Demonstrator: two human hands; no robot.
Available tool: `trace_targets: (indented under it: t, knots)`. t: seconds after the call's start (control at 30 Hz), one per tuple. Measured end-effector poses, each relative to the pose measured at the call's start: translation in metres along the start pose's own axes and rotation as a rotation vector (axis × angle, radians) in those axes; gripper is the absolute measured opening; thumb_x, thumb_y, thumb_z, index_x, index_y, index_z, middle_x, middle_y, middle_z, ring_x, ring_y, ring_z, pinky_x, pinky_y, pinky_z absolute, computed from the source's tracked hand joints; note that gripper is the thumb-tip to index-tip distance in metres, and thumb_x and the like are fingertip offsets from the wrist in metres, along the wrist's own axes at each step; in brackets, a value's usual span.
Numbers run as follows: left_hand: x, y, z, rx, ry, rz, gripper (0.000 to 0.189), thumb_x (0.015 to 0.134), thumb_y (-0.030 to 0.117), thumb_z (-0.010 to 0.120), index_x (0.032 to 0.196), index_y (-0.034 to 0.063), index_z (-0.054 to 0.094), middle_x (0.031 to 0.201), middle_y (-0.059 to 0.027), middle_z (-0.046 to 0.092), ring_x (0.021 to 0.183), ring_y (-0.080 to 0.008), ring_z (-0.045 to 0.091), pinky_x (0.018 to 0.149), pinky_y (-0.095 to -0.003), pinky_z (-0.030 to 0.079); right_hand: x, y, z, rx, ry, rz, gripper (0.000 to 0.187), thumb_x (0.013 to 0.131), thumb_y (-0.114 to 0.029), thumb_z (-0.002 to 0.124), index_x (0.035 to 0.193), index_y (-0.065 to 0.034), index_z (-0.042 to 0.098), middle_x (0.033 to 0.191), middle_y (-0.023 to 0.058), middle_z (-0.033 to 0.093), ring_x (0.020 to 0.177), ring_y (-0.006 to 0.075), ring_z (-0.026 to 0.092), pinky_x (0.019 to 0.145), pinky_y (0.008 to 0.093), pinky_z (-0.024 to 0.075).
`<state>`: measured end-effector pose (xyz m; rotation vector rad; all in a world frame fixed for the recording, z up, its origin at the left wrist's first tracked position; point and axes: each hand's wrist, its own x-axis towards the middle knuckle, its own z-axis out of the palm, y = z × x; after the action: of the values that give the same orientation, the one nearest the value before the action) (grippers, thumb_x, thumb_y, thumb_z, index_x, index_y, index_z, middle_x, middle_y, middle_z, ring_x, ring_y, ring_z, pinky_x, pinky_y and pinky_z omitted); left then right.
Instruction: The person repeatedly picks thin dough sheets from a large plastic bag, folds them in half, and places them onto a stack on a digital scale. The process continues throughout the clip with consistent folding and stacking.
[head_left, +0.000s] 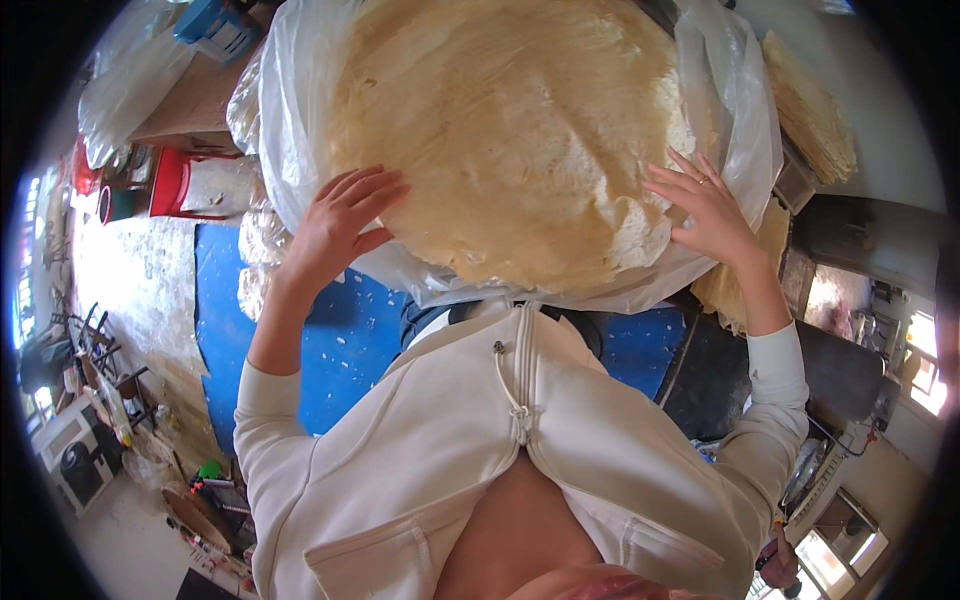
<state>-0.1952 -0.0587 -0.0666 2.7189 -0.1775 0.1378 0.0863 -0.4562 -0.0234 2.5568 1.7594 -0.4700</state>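
Note:
A large round sheet of thin tan flatbread (510, 142), wrinkled and pale in patches, lies before me. It rests inside a clear plastic bag (296, 127), whose loose film stands around the rim. My left hand (352, 206) is at the sheet's left edge, palm down, slightly blurred, fingertips over the bread. At the right edge my right hand (697, 199), with a ring on one finger, spreads its fingers beside a pale, raised fold. Neither hand shows anything clearly gripped. Whether more sheets lie underneath is hidden.
Folded flatbread (810, 109) is stacked at the upper right, with more folded flatbread (739, 277) below it. A red plastic chair (169, 180) and several clear bagged packages (262, 236) stand left. Blue floor covering (352, 337) lies below. A person (780, 559) is at lower right.

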Motion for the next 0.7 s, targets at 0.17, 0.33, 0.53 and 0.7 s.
trace_targets:
  t: [0.17, 0.33, 0.53, 0.7]
  knots:
    - [0.004, -0.007, 0.004, -0.051, 0.054, 0.11, 0.038, 0.078, 0.007, 0.075, 0.116, 0.0111, 0.07, 0.128, -0.0053, 0.065, 0.128, -0.0291, 0.055, 0.105, -0.0429, 0.046, 0.002, 0.016, 0.014, 0.142, 0.104, -0.022, 0.046, 0.072, 0.01, 0.06, 0.112, -0.0101, 0.071, 0.138, 0.0031, 0.06, 0.139, 0.0271, 0.045, 0.12, 0.0438, 0.0298]
    - [0.034, -0.037, -0.005, -0.656, -0.049, -0.304, 0.014, 0.092, 0.013, 0.069, 0.1, 0.002, 0.072, 0.092, -0.006, 0.074, 0.091, -0.0187, 0.067, 0.077, -0.0288, 0.052, 0.036, 0.052, -0.004, 1.012, 0.288, 0.214, 0.028, 0.093, -0.002, 0.052, 0.11, -0.0115, 0.071, 0.124, 0.0008, 0.068, 0.12, 0.0152, 0.057, 0.103, 0.0301, 0.0424]
    - [0.059, -0.05, 0.016, -0.686, 0.193, -0.718, 0.034, 0.092, 0.026, 0.07, 0.112, -0.0009, 0.06, 0.082, -0.0084, 0.07, 0.069, -0.0113, 0.06, 0.061, -0.0272, 0.045, 0.095, 0.066, 0.017, 0.252, 0.399, 0.578, 0.03, 0.097, -0.039, 0.059, 0.095, -0.0102, 0.068, 0.078, 0.007, 0.068, 0.077, 0.0214, 0.068, 0.066, 0.0363, 0.0494]
    - [0.055, -0.026, 0.02, -0.231, 0.187, -0.711, 0.033, 0.09, 0.021, 0.069, 0.114, 0.0014, 0.058, 0.089, -0.0103, 0.068, 0.081, -0.0247, 0.065, 0.07, -0.0348, 0.049, 0.094, 0.054, 0.037, 0.061, 0.356, 0.63, 0.028, 0.093, -0.037, 0.065, 0.099, -0.0094, 0.066, 0.086, 0.0118, 0.07, 0.08, 0.0332, 0.067, 0.067, 0.042, 0.0512]
